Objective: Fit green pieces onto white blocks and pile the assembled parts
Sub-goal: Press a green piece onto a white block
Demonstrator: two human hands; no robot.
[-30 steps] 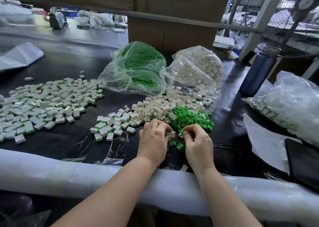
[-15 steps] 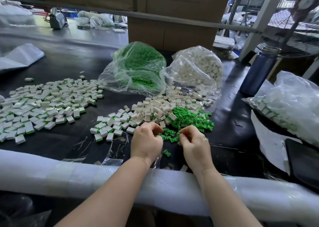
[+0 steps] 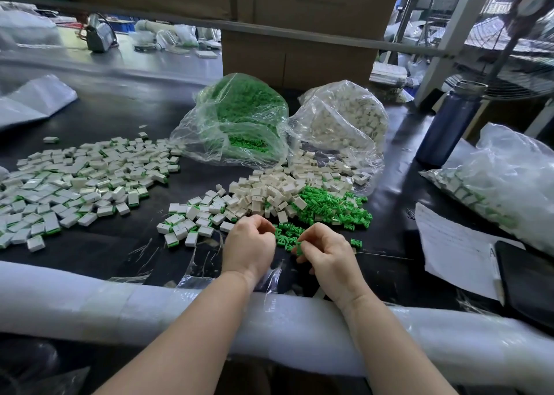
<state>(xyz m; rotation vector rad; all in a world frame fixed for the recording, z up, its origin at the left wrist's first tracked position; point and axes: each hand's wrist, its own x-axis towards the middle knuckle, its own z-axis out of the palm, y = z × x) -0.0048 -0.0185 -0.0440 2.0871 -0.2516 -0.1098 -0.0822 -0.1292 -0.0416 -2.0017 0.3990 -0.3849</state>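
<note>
**Two hands busy at the green pile**

While both arms lie across the white padded edge [image 3: 90, 301] of the black table [image 3: 99, 250], the hands work close together near the front. The right hand [image 3: 328, 255] has its fingers curled, and it pinches one small green piece [image 3: 299, 249] at its fingertips. The left hand [image 3: 248, 247] is curled too, with its fingertips pulled in just beside the loose green pieces [image 3: 286, 235] on the table. I cannot tell if it holds anything, because its fingers hide what is under them.

Behind the hands sits a heap of green pieces [image 3: 332, 207], and it touches a heap of plain white blocks [image 3: 269, 187] on its left. A small bunch of finished parts [image 3: 189, 223], white with a green edge, lies just left of the left hand. A much bigger spread of finished parts [image 3: 75, 181] covers the table far to the left.

Two clear bags stand at the back. One bag of green pieces [image 3: 239, 118] is on the left, and one bag of white blocks [image 3: 341, 118] is next to it, with blocks spilling out of its mouth.

On the right side are a dark blue bottle [image 3: 446, 127], another clear bag of parts [image 3: 503, 181], a sheet of paper [image 3: 452, 250] and a black flat thing [image 3: 527, 277]. Big cardboard boxes [image 3: 299, 58] stand behind the bags.
</note>
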